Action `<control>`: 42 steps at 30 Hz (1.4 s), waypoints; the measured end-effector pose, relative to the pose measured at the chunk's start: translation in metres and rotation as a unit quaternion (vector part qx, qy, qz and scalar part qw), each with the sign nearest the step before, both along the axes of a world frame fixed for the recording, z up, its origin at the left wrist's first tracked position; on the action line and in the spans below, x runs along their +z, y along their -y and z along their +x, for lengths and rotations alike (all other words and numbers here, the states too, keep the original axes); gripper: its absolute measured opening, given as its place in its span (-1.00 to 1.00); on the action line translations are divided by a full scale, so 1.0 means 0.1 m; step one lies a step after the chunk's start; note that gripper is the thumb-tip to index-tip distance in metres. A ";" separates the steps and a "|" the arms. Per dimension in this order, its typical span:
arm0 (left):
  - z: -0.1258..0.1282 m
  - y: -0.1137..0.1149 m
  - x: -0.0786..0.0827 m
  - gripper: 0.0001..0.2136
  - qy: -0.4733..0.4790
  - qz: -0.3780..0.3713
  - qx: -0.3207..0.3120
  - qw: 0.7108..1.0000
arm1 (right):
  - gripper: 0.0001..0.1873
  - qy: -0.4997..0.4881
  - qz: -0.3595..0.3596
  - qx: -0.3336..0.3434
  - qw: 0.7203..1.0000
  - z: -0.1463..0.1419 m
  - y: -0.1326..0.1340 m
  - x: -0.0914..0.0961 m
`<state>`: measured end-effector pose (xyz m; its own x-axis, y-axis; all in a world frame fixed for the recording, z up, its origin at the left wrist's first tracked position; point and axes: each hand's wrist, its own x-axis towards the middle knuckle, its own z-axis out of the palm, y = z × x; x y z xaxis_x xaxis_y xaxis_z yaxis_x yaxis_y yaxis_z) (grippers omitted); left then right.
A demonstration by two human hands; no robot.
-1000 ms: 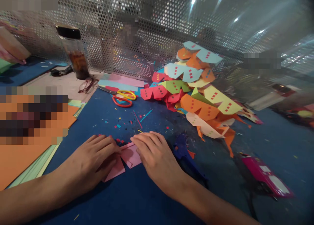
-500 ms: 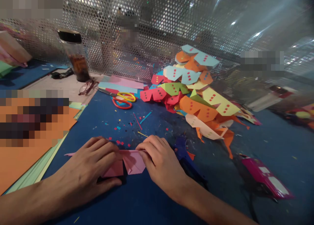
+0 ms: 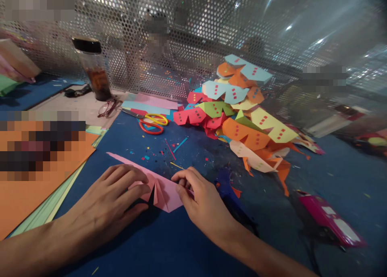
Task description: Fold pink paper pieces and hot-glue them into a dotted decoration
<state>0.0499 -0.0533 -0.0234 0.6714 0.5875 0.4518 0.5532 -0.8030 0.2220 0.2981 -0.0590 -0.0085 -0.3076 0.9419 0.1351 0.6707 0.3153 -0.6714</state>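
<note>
A folded pink paper piece (image 3: 171, 190) lies at a slant on the blue table between my hands, its narrow pointed end reaching up and left. A cut opening and creased flaps show at its lower middle. My left hand (image 3: 119, 192) curves over the left part, with a flap between its fingers and thumb. At the right end, my right hand (image 3: 201, 192) has its fingers curled in and its thumb against the paper. The fingers cover part of that end.
Scissors (image 3: 151, 123) with yellow and red handles lie beyond small paper scraps. Folded paper figures (image 3: 244, 119) are piled at the back right. A blue tool (image 3: 225, 184) and a magenta pack (image 3: 331, 218) are to the right, paper sheets (image 3: 72, 164) and a bottle (image 3: 96, 75) to the left.
The pink paper has turned, its left point swinging up and away from me. My left fingers have lifted and curved a little; my right fingers have curled and shifted slightly right.
</note>
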 end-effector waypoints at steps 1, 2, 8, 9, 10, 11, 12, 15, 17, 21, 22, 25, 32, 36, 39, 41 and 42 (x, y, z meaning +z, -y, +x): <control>0.00 0.00 -0.01 -0.89 -0.001 -0.001 0.002 1.000 | -0.77 -0.007 -0.005 -0.001 1.000 0.00 0.00 0.00; -0.01 -0.01 -0.01 -0.87 -0.002 -0.002 0.004 1.000 | -0.78 -0.015 -0.009 -0.002 1.000 0.01 0.00 0.00; -0.02 -0.03 0.00 -0.82 -0.004 -0.002 0.003 1.000 | -0.81 -0.064 -0.036 -0.013 0.997 0.01 -0.01 0.02; -0.02 -0.03 0.01 -0.82 -0.004 0.002 0.001 1.000 | -0.81 -0.073 -0.041 -0.014 0.996 0.00 -0.01 0.03; -0.02 -0.03 0.02 -0.82 -0.003 0.007 -0.001 1.000 | -0.82 -0.081 -0.049 -0.014 0.995 0.00 -0.02 0.04; -0.02 -0.04 0.02 -0.83 -0.002 0.012 -0.004 1.000 | -0.82 -0.089 -0.058 -0.015 0.994 0.00 -0.02 0.06; -0.01 -0.04 0.03 -0.85 0.000 0.017 -0.006 1.000 | -0.83 -0.098 -0.067 -0.017 0.993 -0.01 -0.02 0.07; -0.01 -0.05 0.03 -0.87 0.007 0.028 -0.009 1.000 | -0.85 -0.122 -0.098 -0.024 0.987 -0.02 -0.03 0.11; -0.01 -0.05 0.03 -0.87 0.007 0.032 -0.007 0.999 | -0.87 -0.136 -0.121 -0.028 0.983 -0.02 -0.03 0.13; -0.02 -0.05 0.01 -0.87 -0.005 0.045 -0.003 0.999 | -0.89 -0.159 -0.161 -0.032 0.974 -0.01 -0.04 0.15; -0.03 -0.05 0.01 -0.87 -0.011 0.046 -0.003 0.999 | -0.89 -0.161 -0.168 -0.033 0.972 -0.01 -0.04 0.15; -0.03 -0.05 0.01 -0.85 -0.022 0.044 -0.004 0.999 | -0.89 -0.165 -0.178 -0.031 0.970 0.00 -0.04 0.15; -0.03 -0.06 0.01 -0.84 -0.021 0.056 -0.016 0.998 | -0.88 -0.156 -0.173 -0.028 0.972 0.00 -0.03 0.14; -0.03 -0.07 -0.03 -0.86 -0.032 0.047 -0.012 0.998 | -0.84 -0.135 -0.138 -0.024 0.981 0.00 -0.01 0.08; -0.02 -0.07 -0.05 -0.86 -0.020 0.043 -0.009 0.999 | -0.77 -0.091 -0.102 -0.014 0.991 0.00 0.00 0.04; 0.00 -0.07 -0.05 -0.85 -0.010 0.038 -0.003 0.999 | -0.75 -0.053 -0.083 -0.005 0.995 -0.01 0.02 0.02; 0.00 -0.07 -0.06 -0.84 -0.007 0.032 0.001 0.999 | -0.75 -0.035 -0.076 -0.001 0.997 -0.01 0.02 0.02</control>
<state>0.0503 -0.0463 -0.0291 0.6766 0.5591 0.4792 0.5581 -0.8139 0.1617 0.2970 -0.0612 -0.0065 -0.3013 0.9535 0.0127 0.6206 0.2061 -0.7565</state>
